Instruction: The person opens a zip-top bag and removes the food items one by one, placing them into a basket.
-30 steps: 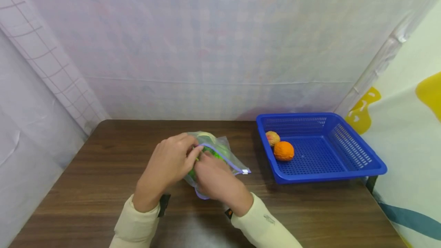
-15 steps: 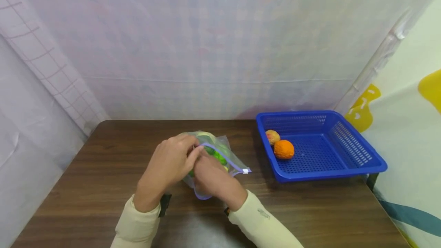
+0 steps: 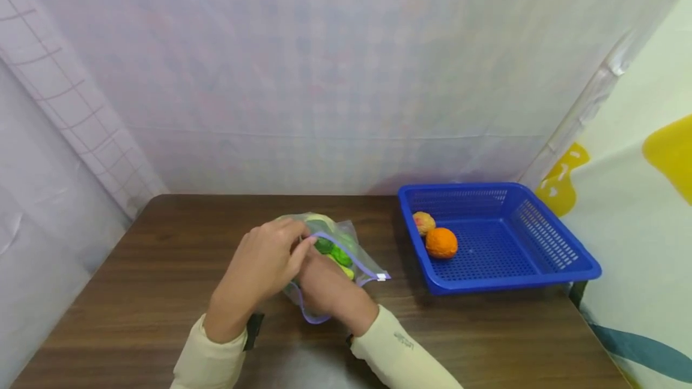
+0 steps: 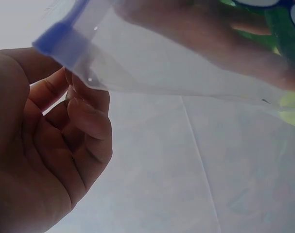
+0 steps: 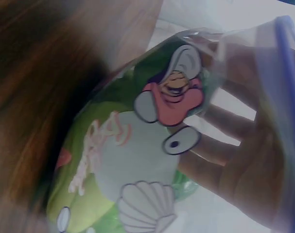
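A clear zip bag (image 3: 346, 234) with a purple-blue seal strip lies on the dark wooden table, its mouth facing me. My left hand (image 3: 265, 263) pinches the bag's edge at the left end of the seal; in the left wrist view its fingers (image 4: 91, 119) curl at the blue corner. My right hand (image 3: 327, 284) is inside the bag up to the wrist. Through the printed plastic, the right wrist view shows its fingers (image 5: 230, 121) spread and fairly straight, their tips at green and pale produce (image 5: 137, 150). Bright green pieces (image 3: 340, 256) show in the mouth.
A blue plastic basket (image 3: 497, 245) stands on the table to the right of the bag. In its left end lie an orange (image 3: 441, 243) and a yellowish-red round fruit (image 3: 424, 223). A white slider (image 3: 381, 277) sits at the seal's right end. Pale sheets hang behind the table.
My right hand has slid deeper into the bag, up and to the left, and more green and yellow produce shows beside it. The left hand keeps its hold on the edge.
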`<action>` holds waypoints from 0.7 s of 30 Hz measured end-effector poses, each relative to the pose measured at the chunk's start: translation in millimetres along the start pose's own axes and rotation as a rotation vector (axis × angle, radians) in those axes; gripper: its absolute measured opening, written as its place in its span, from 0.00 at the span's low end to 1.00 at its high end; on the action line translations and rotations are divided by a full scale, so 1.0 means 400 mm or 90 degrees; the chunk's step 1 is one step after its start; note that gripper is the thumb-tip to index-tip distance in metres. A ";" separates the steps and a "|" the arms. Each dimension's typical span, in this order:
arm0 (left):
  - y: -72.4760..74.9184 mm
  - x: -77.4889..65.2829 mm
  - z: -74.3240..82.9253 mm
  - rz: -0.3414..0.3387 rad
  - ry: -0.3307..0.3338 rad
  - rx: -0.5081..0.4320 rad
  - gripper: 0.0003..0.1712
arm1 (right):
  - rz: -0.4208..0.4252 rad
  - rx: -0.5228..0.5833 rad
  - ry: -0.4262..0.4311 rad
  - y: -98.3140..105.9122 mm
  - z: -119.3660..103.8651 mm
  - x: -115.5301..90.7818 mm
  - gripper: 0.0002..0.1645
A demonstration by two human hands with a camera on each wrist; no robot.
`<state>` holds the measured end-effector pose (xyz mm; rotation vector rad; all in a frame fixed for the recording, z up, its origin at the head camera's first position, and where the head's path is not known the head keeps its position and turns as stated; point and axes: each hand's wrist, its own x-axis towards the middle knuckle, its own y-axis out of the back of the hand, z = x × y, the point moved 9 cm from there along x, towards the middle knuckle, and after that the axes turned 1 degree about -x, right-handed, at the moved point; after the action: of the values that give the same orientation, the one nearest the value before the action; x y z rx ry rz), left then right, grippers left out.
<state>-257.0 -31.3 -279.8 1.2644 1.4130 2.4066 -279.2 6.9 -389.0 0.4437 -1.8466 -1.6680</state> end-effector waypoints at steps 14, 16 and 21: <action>-0.004 -0.002 -0.001 -0.001 -0.008 -0.002 0.05 | 0.015 -0.037 0.060 -0.008 -0.020 0.001 0.45; -0.005 -0.003 -0.002 -0.002 -0.007 -0.001 0.05 | 0.020 -0.042 0.069 -0.008 -0.022 0.002 0.43; -0.004 -0.003 -0.003 -0.001 -0.004 -0.002 0.05 | 0.005 -0.038 0.064 -0.006 -0.017 0.003 0.39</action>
<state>-257.6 -31.6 -281.9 1.2695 1.4075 2.4009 -276.2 0.3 -390.7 0.4847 -1.7190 -1.6608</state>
